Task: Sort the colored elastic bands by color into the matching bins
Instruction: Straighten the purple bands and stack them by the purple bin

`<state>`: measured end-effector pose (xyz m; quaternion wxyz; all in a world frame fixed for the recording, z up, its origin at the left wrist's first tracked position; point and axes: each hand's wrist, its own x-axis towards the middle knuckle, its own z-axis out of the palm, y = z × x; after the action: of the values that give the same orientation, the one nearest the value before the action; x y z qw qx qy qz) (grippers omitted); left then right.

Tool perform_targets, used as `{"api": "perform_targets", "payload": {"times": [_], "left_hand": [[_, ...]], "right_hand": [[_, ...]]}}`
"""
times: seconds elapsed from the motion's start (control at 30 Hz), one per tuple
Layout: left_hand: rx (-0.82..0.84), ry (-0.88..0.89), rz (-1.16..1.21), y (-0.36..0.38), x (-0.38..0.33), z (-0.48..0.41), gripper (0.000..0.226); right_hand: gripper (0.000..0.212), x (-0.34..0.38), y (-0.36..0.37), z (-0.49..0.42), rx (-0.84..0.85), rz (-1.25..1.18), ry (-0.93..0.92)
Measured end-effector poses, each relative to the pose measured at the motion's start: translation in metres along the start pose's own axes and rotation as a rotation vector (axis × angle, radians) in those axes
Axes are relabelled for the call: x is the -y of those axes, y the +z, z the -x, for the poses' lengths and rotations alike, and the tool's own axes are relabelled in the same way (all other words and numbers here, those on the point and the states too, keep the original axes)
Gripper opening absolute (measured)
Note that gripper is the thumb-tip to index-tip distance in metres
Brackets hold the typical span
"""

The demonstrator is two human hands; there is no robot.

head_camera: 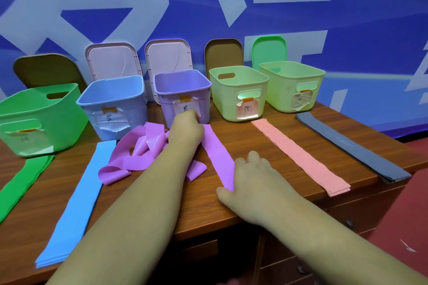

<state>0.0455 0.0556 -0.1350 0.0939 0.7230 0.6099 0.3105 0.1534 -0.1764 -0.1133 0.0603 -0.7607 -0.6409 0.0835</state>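
Note:
A flat purple band (216,152) lies stretched on the wooden table (250,139), in front of the purple bin (183,90). My left hand (185,133) is curled over its far end, close to the bin's label. My right hand (251,180) pinches its near end by the table's front edge. A crumpled pile of purple bands (139,152) lies left of my left forearm. Flat stacks of green bands (20,180), blue bands (76,196), pink bands (301,157) and dark grey bands (352,146) lie in front of their bins.
Along the back stand a green bin (34,120), a blue bin (113,104) and two pale green bins (238,92) (291,85), all open, with lids leaning on the blue wall behind. The table's front edge runs just under my right hand.

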Motion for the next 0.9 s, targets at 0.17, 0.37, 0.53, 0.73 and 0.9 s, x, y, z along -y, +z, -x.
{"api": "perform_targets", "payload": {"times": [0.17,0.37,0.53,0.73,0.9], "left_hand": [[-0.018,0.013,0.035,-0.005,0.004,0.002,0.040],[-0.066,0.079,0.101,-0.020,-0.005,0.012,0.033],[-0.082,0.121,0.185,-0.051,-0.012,0.023,0.021],[-0.075,0.031,0.125,-0.102,0.019,0.035,0.019],[0.009,0.023,-0.052,-0.098,0.055,0.069,0.037]], "right_hand": [[0.057,0.001,0.001,0.000,-0.019,-0.018,0.018],[0.059,0.000,0.002,-0.003,-0.039,-0.079,0.050],[0.055,0.001,-0.001,-0.017,-0.072,-0.143,0.025],[0.036,0.006,-0.004,-0.054,-0.195,-0.209,-0.132],[0.018,0.005,-0.001,-0.092,-0.275,-0.334,-0.253]]}}
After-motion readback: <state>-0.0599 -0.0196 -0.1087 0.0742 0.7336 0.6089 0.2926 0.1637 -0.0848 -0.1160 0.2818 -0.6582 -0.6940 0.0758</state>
